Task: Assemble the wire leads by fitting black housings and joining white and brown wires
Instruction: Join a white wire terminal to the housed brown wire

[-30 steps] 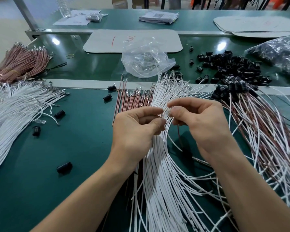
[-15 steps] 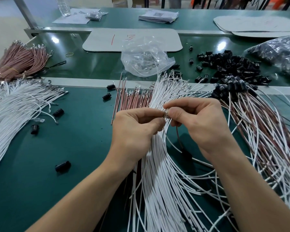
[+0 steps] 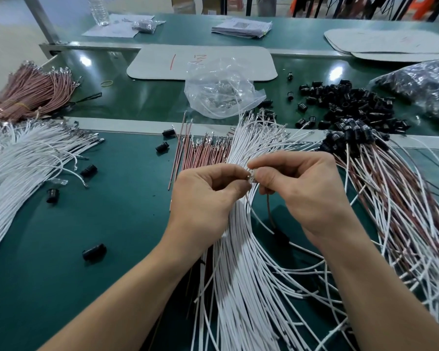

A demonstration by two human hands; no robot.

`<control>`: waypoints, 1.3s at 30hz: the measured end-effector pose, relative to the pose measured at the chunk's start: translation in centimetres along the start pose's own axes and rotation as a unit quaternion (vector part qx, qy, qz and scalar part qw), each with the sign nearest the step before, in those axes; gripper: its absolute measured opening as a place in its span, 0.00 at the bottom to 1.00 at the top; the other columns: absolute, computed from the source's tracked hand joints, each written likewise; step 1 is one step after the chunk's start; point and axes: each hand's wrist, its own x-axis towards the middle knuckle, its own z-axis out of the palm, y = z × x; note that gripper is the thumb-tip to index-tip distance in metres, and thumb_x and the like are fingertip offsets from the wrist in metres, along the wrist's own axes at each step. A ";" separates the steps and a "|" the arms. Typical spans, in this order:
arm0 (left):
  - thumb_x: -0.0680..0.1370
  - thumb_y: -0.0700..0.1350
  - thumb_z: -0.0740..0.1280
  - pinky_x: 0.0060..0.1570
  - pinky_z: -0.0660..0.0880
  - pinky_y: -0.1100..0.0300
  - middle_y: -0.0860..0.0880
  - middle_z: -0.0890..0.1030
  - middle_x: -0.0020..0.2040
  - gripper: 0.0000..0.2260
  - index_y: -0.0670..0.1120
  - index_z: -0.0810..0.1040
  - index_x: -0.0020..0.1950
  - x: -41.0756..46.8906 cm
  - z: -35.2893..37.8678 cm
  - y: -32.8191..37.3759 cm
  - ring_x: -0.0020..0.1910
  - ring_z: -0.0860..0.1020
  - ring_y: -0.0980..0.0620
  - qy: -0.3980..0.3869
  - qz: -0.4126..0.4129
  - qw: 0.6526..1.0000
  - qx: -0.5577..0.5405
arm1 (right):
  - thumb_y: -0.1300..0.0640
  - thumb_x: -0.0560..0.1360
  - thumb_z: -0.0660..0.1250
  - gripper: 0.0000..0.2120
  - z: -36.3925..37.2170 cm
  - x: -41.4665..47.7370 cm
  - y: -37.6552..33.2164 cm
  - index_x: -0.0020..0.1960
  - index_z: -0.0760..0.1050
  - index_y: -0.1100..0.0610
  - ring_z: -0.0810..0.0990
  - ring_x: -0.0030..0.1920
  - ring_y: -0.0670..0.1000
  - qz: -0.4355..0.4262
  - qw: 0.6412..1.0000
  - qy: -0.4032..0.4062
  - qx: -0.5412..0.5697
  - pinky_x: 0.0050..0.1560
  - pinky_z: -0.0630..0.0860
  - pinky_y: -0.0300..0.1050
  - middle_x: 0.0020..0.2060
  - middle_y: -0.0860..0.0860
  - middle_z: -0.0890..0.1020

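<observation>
White wire (image 3: 261, 222) is pinched at its tip by the left hand (image 3: 208, 196); a brown wire (image 3: 269, 211) is pinched likewise by the right hand (image 3: 304, 193), thumb and forefinger of each pressed together.

In the head view the two tips are brought together between the fingertips, above the loose white bundle (image 3: 238, 287), where a small shiny part (image 3: 251, 177) is glimpsed. Both wires are hung downward, their long axes nearly parallel. Joining is judged to be under way.

Housings (image 3: 352, 107) are heaped at the far right, well apart and nearer the right hand.
</observation>
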 end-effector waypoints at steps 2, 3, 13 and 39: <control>0.72 0.34 0.79 0.42 0.81 0.66 0.49 0.88 0.38 0.10 0.49 0.88 0.42 0.0 -0.2 0.0 0.39 0.87 0.52 -0.004 -0.002 1.000 0.011 | 0.72 0.73 0.74 0.13 0.1 0.0 0.0 0.42 0.88 0.55 0.81 0.32 0.47 0.000 1.000 0.001 0.001 0.37 0.78 0.37 0.33 0.52 0.86; 0.71 0.34 0.79 0.41 0.80 0.66 0.49 0.87 0.38 0.10 0.49 0.88 0.41 0.0 -0.2 0.0 0.38 0.87 0.52 -0.003 -0.004 1.000 0.014 | 0.72 0.72 0.74 0.13 0.1 0.0 0.0 0.42 0.88 0.55 0.81 0.32 0.47 0.000 1.000 0.001 0.000 0.37 0.78 0.37 0.33 0.52 0.86; 0.71 0.35 0.80 0.36 0.77 0.69 0.49 0.87 0.34 0.08 0.47 0.88 0.39 0.4 -0.3 -0.1 0.33 0.84 0.57 0.014 -0.032 0.999 0.013 | 0.72 0.72 0.75 0.12 -0.1 0.0 0.0 0.42 0.88 0.55 0.81 0.31 0.48 -0.001 1.000 0.009 -0.002 0.36 0.78 0.38 0.32 0.52 0.86; 0.68 0.40 0.83 0.37 0.81 0.66 0.55 0.86 0.34 0.08 0.51 0.88 0.40 -0.8 -0.3 0.0 0.34 0.86 0.56 0.063 0.033 0.995 0.065 | 0.64 0.71 0.77 0.09 0.5 -0.6 0.1 0.43 0.88 0.50 0.87 0.34 0.50 -0.043 0.994 0.008 -0.105 0.38 0.82 0.41 0.33 0.47 0.87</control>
